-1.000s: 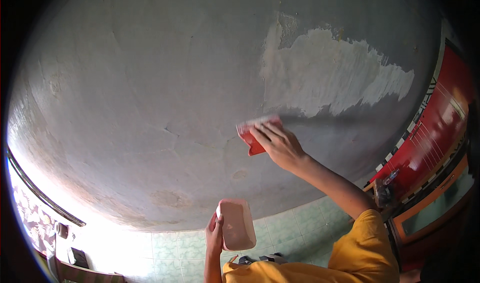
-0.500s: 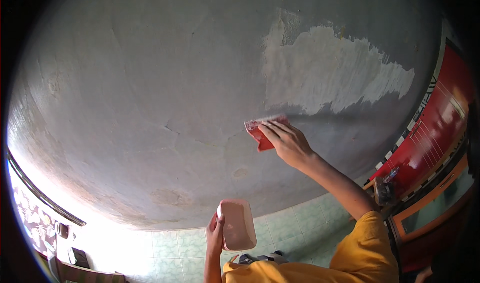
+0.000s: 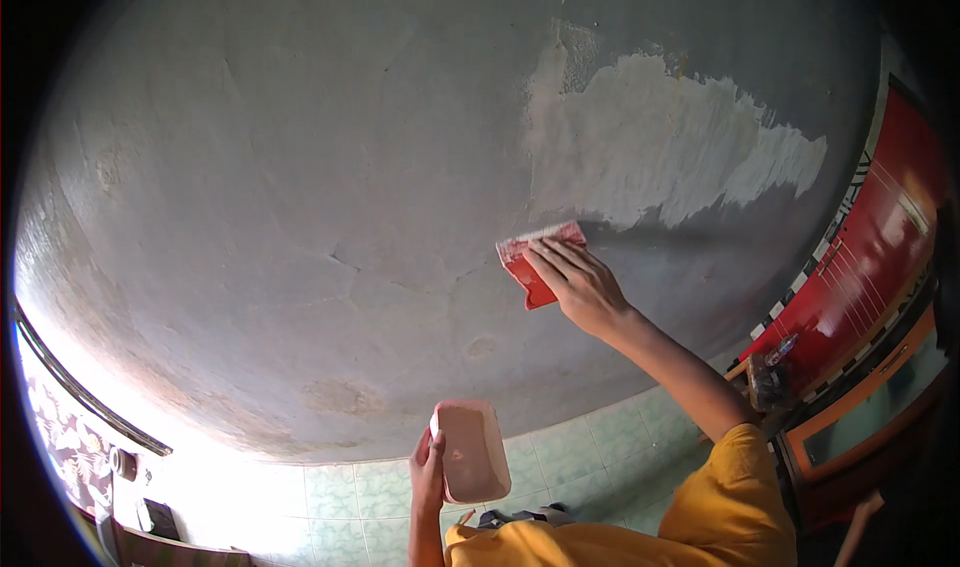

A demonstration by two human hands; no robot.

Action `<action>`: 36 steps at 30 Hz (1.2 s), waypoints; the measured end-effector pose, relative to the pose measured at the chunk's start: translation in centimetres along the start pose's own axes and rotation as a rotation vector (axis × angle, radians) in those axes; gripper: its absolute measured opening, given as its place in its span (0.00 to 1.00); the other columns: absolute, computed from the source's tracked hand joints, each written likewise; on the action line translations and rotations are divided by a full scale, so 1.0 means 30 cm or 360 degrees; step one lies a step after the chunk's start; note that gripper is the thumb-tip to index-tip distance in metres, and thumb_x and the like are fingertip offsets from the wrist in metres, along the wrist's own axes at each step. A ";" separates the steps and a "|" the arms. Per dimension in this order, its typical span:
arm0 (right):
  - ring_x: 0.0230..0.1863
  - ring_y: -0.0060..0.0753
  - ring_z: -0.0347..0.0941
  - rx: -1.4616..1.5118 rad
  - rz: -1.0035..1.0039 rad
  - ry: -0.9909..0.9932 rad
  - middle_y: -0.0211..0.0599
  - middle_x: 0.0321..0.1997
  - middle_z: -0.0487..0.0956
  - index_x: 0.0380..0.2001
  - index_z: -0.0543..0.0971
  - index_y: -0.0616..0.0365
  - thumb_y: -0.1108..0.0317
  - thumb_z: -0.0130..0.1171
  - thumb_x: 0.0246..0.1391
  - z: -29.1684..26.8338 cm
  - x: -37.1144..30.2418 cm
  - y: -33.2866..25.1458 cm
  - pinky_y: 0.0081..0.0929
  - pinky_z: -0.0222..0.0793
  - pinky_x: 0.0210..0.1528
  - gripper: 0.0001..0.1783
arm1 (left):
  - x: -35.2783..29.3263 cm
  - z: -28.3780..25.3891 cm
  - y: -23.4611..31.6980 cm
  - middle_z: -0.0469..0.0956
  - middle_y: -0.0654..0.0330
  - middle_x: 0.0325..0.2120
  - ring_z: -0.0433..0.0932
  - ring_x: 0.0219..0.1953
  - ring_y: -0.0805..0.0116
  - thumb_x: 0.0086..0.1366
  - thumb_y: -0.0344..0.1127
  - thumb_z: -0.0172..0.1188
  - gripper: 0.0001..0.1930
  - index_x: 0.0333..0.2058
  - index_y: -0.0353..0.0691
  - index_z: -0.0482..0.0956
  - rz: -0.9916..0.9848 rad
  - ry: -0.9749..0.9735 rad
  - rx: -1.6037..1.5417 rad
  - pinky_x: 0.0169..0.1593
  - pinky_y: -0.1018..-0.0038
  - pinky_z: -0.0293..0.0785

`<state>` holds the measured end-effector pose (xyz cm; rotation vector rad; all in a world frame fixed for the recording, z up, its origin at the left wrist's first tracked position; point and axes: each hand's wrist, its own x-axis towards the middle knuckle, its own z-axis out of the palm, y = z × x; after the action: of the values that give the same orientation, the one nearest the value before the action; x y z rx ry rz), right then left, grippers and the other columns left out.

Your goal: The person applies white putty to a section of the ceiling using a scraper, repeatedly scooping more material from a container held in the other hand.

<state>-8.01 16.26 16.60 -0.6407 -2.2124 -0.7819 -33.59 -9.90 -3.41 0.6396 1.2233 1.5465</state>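
My right hand [image 3: 583, 285] grips a red plastic spreader [image 3: 528, 270], fingers laid flat along its face. Whitish paste coats the spreader's upper edge, which is at the grey wall [image 3: 300, 167] just below a pale plastered patch [image 3: 650, 137]. The patch has ragged, streaky edges on its right and lower sides. Lower down, my left hand [image 3: 428, 472] holds a pinkish rectangular plastic tub [image 3: 474, 457] by its left side, thumb over the rim. A smooth pale layer shows inside the tub.
Cracks and a brownish stain [image 3: 340, 397] mark the lower wall. Green floor tiles [image 3: 385, 492] run along its foot. On the right are a red panel [image 3: 850, 267] and an orange-framed glass cabinet [image 3: 870, 402]. A roll of tape [image 3: 123, 464] is at far left.
My right hand has shifted slightly right and down with the spreader, whose face now shows more fully. The tub has barely moved. At lower right, a pale limb-like shape has come further into view.
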 end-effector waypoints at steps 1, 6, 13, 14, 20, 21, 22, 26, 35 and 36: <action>0.68 0.48 0.76 0.0071 -0.0026 -0.0001 0.47 0.66 0.80 0.63 0.78 0.60 0.80 0.59 0.58 -0.038 0.028 0.016 0.47 0.73 0.69 0.28 | 0.000 0.000 0.002 0.83 0.58 0.50 0.78 0.50 0.75 0.78 0.46 0.60 0.28 0.66 0.30 0.73 0.0001 -0.0007 -0.0001 0.53 0.76 0.75; 0.59 0.48 0.80 -0.0123 0.0057 0.0640 0.43 0.59 0.83 0.63 0.78 0.56 0.83 0.57 0.58 -0.384 0.456 0.226 0.38 0.80 0.59 0.29 | 0.012 0.013 0.009 0.83 0.60 0.48 0.78 0.48 0.76 0.77 0.47 0.59 0.27 0.65 0.31 0.75 -0.0020 -0.0044 0.0124 0.52 0.77 0.75; 0.67 0.53 0.76 -0.0163 0.0052 0.0237 0.50 0.70 0.76 0.68 0.72 0.65 0.80 0.53 0.64 -0.093 0.188 0.148 0.44 0.73 0.71 0.29 | 0.014 0.032 0.002 0.82 0.60 0.49 0.77 0.50 0.75 0.77 0.47 0.59 0.28 0.65 0.30 0.75 0.0079 -0.0028 0.0106 0.55 0.76 0.74; 0.66 0.52 0.77 -0.0120 0.0018 0.0112 0.49 0.69 0.77 0.67 0.73 0.63 0.80 0.54 0.63 -0.060 0.093 0.098 0.43 0.75 0.69 0.28 | 0.009 0.033 -0.002 0.82 0.60 0.50 0.77 0.50 0.75 0.77 0.47 0.60 0.28 0.65 0.30 0.74 0.0042 -0.0015 0.0039 0.55 0.76 0.74; 0.56 0.49 0.82 0.0253 0.0245 0.0360 0.43 0.58 0.84 0.63 0.79 0.53 0.79 0.57 0.60 -0.320 0.364 0.207 0.42 0.82 0.54 0.27 | 0.024 0.033 0.006 0.82 0.59 0.51 0.78 0.50 0.74 0.77 0.48 0.60 0.30 0.66 0.30 0.74 -0.0023 -0.0017 0.0136 0.55 0.75 0.74; 0.55 0.50 0.83 -0.0025 0.0191 0.0476 0.45 0.57 0.84 0.63 0.78 0.53 0.80 0.57 0.60 -0.388 0.446 0.277 0.42 0.82 0.54 0.27 | 0.029 0.044 0.005 0.83 0.58 0.51 0.78 0.51 0.73 0.77 0.48 0.60 0.30 0.67 0.30 0.73 -0.0010 -0.0041 0.0170 0.55 0.75 0.74; 0.55 0.49 0.83 -0.0123 0.0138 0.0628 0.44 0.60 0.83 0.64 0.77 0.54 0.81 0.57 0.60 -0.438 0.504 0.336 0.42 0.82 0.55 0.28 | 0.036 0.057 -0.001 0.83 0.58 0.51 0.78 0.51 0.73 0.77 0.48 0.60 0.30 0.67 0.30 0.73 -0.0008 -0.0058 0.0171 0.55 0.75 0.74; 0.66 0.53 0.77 -0.0390 0.0010 0.0501 0.51 0.66 0.78 0.66 0.75 0.61 0.79 0.56 0.61 -0.221 0.397 0.312 0.43 0.79 0.63 0.28 | 0.030 0.085 -0.002 0.82 0.58 0.51 0.77 0.52 0.73 0.76 0.49 0.61 0.31 0.66 0.30 0.74 0.0033 -0.0048 0.0145 0.56 0.74 0.74; 0.48 0.43 0.85 0.1259 0.1178 -0.0263 0.46 0.46 0.87 0.53 0.79 0.64 0.67 0.62 0.65 -0.062 -0.165 -0.074 0.36 0.78 0.51 0.17 | 0.019 0.209 0.036 0.81 0.57 0.56 0.76 0.56 0.71 0.75 0.52 0.61 0.33 0.68 0.32 0.72 0.0088 -0.0032 0.0147 0.61 0.72 0.72; 0.45 0.30 0.81 0.1829 0.1408 -0.0026 0.37 0.44 0.85 0.51 0.80 0.62 0.61 0.65 0.67 -0.079 -0.203 -0.091 0.31 0.76 0.50 0.17 | 0.018 0.233 0.041 0.81 0.57 0.56 0.76 0.56 0.71 0.75 0.52 0.62 0.34 0.69 0.32 0.72 0.0084 -0.0048 0.0132 0.61 0.72 0.72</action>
<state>-4.79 11.46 12.51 -0.8439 -1.6876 0.8808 -28.25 -6.68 0.02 0.7519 1.2621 1.5306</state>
